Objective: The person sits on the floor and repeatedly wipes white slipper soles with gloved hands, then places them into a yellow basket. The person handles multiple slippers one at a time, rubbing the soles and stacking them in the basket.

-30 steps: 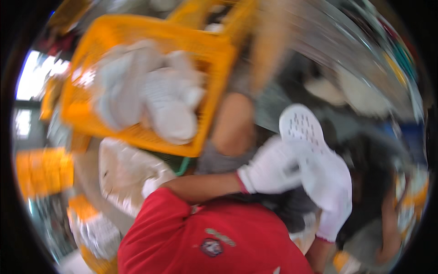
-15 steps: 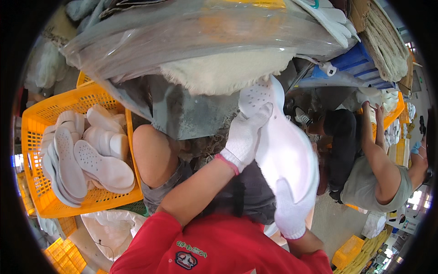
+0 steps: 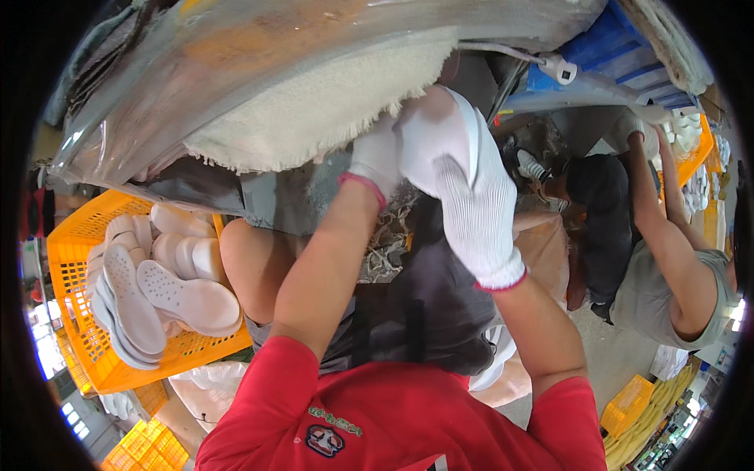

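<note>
Broadly, clear plastic [image 3: 259,82] spans the far side; to the right, grey floor [image 3: 605,353] parts the right forearm [image 3: 550,337] from a co-worker [image 3: 656,306]. A yellow crate [image 3: 169,369] of white insoles [image 3: 129,302] sits left, its right rim beside the left knee [image 3: 255,259]. Cream fleece [image 3: 314,114] hangs its fringed edge near the white sole [image 3: 428,149] between the hands. The right hand [image 3: 479,212] pinches the sole; the left hand [image 3: 373,157] meets its left edge, fingers hidden, grip impossible to tell.

Left forearm [image 3: 326,267] extended forward; left grip [image 3: 377,153] gloved, partly hidden. Right forearm [image 3: 546,330] angled inward; right grip [image 3: 477,208] gloved, closed, thumb [image 3: 450,171] opposing fingers [image 3: 485,145].
</note>
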The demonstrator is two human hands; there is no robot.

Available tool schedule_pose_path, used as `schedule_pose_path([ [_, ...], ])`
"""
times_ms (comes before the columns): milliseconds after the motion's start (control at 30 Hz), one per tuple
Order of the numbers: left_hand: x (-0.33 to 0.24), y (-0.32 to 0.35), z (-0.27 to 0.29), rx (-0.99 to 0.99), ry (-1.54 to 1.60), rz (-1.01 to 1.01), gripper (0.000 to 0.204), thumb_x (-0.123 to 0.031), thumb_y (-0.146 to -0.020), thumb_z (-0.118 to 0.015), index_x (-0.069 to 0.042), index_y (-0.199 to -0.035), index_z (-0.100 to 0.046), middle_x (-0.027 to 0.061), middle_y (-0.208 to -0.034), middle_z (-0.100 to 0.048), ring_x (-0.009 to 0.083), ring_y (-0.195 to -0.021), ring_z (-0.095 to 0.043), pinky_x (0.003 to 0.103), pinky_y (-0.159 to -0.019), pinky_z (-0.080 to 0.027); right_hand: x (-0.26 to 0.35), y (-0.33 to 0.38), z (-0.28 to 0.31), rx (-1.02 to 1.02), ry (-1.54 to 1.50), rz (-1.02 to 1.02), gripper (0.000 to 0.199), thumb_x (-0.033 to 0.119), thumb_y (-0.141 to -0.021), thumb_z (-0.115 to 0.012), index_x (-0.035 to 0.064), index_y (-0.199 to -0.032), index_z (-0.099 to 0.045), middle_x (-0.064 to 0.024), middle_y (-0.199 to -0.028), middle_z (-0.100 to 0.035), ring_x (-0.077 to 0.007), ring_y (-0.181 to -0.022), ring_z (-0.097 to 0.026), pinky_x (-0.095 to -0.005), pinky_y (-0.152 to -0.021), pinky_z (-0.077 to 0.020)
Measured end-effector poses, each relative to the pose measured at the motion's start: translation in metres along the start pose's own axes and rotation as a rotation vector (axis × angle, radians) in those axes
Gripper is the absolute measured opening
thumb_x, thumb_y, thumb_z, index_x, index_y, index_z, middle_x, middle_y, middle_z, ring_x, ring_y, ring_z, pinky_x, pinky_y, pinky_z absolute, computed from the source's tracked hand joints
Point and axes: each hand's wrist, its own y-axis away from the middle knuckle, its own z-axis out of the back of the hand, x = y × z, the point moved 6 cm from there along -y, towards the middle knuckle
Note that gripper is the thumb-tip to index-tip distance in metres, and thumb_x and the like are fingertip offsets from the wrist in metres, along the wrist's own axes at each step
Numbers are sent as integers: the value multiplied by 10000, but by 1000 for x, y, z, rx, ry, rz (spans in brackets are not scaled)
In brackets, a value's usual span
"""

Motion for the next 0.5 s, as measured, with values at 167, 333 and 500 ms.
schedule_pose_path([
  [167, -60, 48, 52, -259, -382, 508, 759, -645, -1018, -720, -94, -1534, -639, 98, -1429, -738, 275, -1297, -702, 424, -1144, -518, -14, -37, -23, 27, -360, -126, 348, 102, -1016, -632, -20, -1334, -707, -225, -1235, -753, -331, -1032, -764, -413, -835, -624],
  [333, -126, 101, 56, -225, -1200, 394, 952, -762, -895, -768, -23, -1487, -671, 230, -1430, -727, 397, -1309, -700, 449, -1162, -497, -10, -54, -32, 38, -261, -181, 238, 165, -991, -614, 1, -1062, -770, -262, -1008, -770, -474, -967, -744, -453, -836, -599],
  [500, -134, 116, 45, -15, -1120, 178, 954, -721, -937, -762, 26, -1512, -618, 260, -1366, -737, 351, -1282, -710, 426, -1138, -516, -11, -67, -38, 120, -109, 24, 252, 202, -992, -622, -3, -971, -768, -262, -947, -751, -482, -922, -731, -479, -774, -579],
])
